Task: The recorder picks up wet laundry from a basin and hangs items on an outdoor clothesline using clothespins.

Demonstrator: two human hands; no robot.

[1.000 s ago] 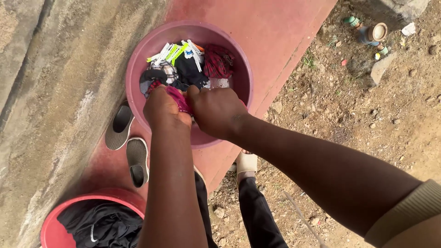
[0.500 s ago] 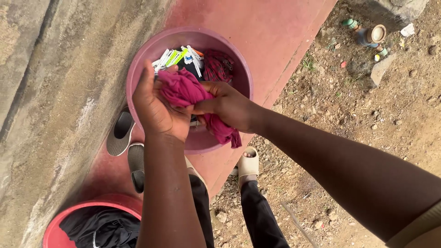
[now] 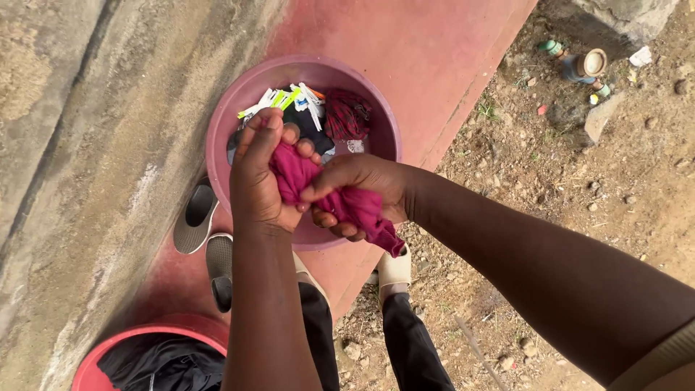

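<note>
Down at the bottom edge, closest to the camera, sits a red basin (image 3: 87, 366) with dark clothing (image 3: 163, 366) bunched inside, and right next to it you can see the person's dark trouser legs (image 3: 413, 347) and a pale shoe (image 3: 394, 269) on the dirt. Bit further up, a pair of grey slip-on shoes (image 3: 206, 235) lies on the red-painted step (image 3: 434, 58), just beside the pink basin (image 3: 217, 137). Over that basin's near rim, both hands are wrapped around a magenta cloth (image 3: 340, 199): the left hand (image 3: 257, 177) has its fingers closed tight around the upper bunch, and the right hand (image 3: 362, 192) is clenched on the lower part, with a tail of the cloth hanging out below it. Inside the basin behind the hands there's a pile of laundry, including a dark red patterned piece (image 3: 347, 116) and something white and green (image 3: 282, 98). Way off on the bare ground, a few small bottles and a round tin (image 3: 583, 65) are lying about.
</note>
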